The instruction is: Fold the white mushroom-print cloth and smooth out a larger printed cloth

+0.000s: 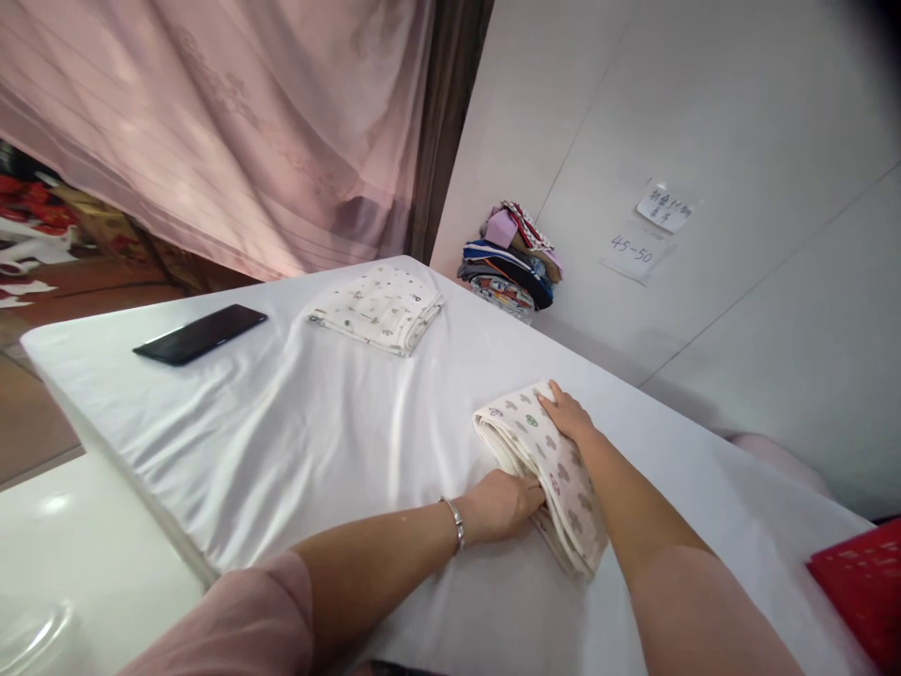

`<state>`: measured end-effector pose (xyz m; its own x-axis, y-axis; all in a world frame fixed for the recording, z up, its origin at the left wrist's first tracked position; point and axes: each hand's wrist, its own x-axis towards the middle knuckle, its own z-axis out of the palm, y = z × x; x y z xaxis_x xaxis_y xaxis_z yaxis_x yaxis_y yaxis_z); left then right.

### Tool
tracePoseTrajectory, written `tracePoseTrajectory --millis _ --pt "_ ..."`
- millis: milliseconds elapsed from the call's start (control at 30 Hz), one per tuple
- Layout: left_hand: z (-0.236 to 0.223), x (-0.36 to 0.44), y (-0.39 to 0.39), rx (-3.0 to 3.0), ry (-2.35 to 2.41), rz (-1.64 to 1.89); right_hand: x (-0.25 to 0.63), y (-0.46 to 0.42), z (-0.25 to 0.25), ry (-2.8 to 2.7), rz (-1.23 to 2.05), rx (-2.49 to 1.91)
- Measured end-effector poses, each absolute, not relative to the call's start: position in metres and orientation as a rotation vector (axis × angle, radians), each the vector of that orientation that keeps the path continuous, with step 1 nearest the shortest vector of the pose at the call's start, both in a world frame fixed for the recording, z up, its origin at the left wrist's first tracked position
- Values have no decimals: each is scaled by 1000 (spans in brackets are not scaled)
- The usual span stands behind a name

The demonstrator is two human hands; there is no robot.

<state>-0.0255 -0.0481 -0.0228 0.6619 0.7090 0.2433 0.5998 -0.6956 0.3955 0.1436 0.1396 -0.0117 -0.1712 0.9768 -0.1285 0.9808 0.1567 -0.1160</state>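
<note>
A folded cream cloth (542, 441) with beige, cloud-like shapes and small green and purple motifs lies on the white-covered table. At its near left side, my left hand (503, 507) has its fingers tucked between the folded layers, so the fingertips are hidden. My right hand (569, 413) grips the cloth's far right edge, thumb and fingers closed on it. Further back, apart from both hands, rests a second folded white cloth (376, 308) with a small scattered print.
The white sheet (338, 441) is wrinkled over the table. A black phone (204, 334) lies at the far left, a stack of folded clothes (511, 258) stands against the wall, and a red object (862, 587) sits at right. A pink curtain (267, 122) hangs behind.
</note>
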Motion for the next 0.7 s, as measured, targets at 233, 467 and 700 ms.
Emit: tracePoseTrajectory --millis 233,467,700 --pt "-30 -21 -50 2627 1046 620 142 137 -12 2369 -243 2029" --pt "-35 -17 -49 2741 987 564 141 135 -12 2376 -234 2031" --pt "-29 -16 -49 2701 1010 583 140 134 -10 2346 -239 2042"
